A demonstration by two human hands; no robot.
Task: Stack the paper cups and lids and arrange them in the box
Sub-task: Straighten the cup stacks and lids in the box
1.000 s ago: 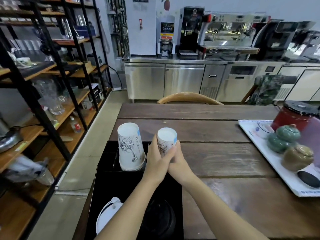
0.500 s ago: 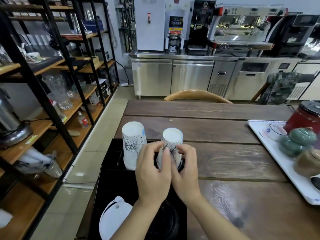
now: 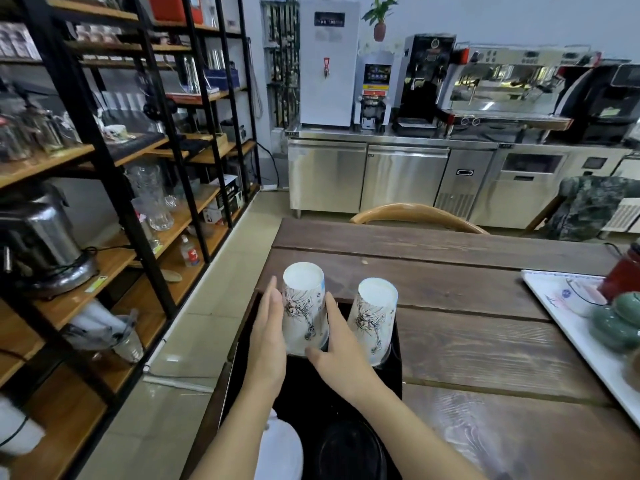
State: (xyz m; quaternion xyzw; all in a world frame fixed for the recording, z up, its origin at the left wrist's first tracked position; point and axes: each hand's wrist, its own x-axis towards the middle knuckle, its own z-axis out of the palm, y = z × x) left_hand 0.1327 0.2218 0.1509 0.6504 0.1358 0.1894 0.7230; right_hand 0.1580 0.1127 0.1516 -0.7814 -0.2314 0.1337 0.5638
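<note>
Two upside-down stacks of white paper cups with black ink drawings stand in the black box at the table's left edge. My left hand lies flat against the left side of the left cup stack, fingers straight. My right hand touches that stack's right side near its base. The right cup stack stands free, leaning slightly. A white lid and a black lid lie in the near part of the box, partly hidden by my forearms.
A white tray with green lidded pots and a red pot sits on the wooden table at the right. A chair back rises behind the table. Black metal shelves with glassware stand to the left.
Both hands let go of the right cup stack, which now stands in the box, and moved left to either side of the left stack. The camera tilted up.
</note>
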